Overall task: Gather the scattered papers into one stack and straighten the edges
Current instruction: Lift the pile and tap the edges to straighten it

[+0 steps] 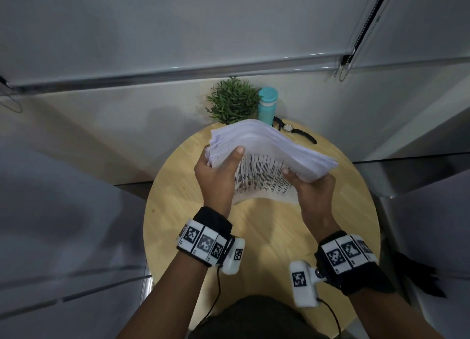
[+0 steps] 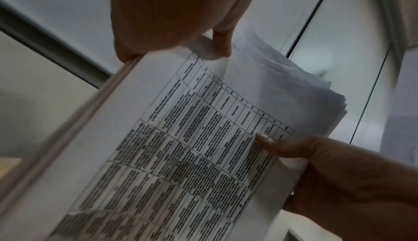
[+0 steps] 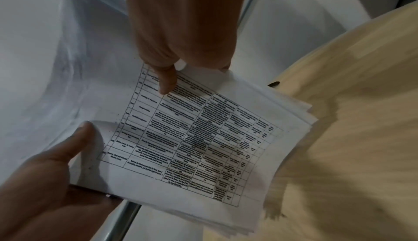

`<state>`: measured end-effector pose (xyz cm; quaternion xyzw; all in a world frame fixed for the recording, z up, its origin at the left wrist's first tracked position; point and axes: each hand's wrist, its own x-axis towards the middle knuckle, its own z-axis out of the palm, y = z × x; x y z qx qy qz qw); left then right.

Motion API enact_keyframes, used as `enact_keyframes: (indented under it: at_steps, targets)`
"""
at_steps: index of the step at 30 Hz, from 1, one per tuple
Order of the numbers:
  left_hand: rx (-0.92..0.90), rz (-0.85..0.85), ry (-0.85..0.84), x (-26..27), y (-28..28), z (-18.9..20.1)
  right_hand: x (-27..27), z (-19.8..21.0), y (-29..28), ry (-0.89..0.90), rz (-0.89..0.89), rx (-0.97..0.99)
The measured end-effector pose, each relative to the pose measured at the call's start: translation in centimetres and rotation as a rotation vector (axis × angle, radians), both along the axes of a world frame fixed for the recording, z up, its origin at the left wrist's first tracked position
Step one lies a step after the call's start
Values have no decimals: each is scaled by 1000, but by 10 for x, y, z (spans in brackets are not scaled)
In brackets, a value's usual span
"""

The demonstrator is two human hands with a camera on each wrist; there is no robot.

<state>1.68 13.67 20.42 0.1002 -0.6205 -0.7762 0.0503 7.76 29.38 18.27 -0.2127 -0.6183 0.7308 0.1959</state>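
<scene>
Papers (image 1: 269, 145) sit gathered as 1 thick stack, lifted clear of the round wooden table (image 1: 343, 211) and held over its far half, toward 12 o'clock of the tabletop. The left hand (image 1: 216, 171) grips the stack's edge at 9 o'clock, thumb pressed on the printed face and fingers curled behind; the right hand (image 1: 312, 186) clamps the edge at 3 o'clock the same way, thumb on the table of text. The stack bows upward between them, and its far sheets fan out unevenly, so the edges are not yet flush.

Gathering looks done; squaring is the step in hand. To do it well, I would loosen both grips just enough for sheets to slide, stand the stack on 1 long edge, and tap it down on the bare wood toward 6 o'clock, then turn it and tap a short edge. Squeezing hard while tapping would lock the stagger in; too slack a hold risks the outer sheets spilling.

Containers are few: a teal bottle (image 1: 267, 105) stands capped at 12 o'clock, contents hidden, just beside a small green potted plant (image 1: 232, 102), whose pot is hidden behind the papers. A wristwatch (image 1: 290, 128) lies near the bottle, toward 1 o'clock.
</scene>
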Motion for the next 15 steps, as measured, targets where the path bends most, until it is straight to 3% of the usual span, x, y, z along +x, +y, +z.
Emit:
enact_keyframes:
  at_steps: [2,5,11,15]
  targets:
    - [-41,-12,22,2,-4,-3,6,0,3,28,17,2]
    - [-121,-49,-84,7,-6,-17,9,-16,9,-66,41,64]
    - [-81,35,-69,-4,-4,-15,-7,-42,27,-196,74,142]
    - [-154,106,-173,-22,5,-10,-16,-49,31,-212,91,127]
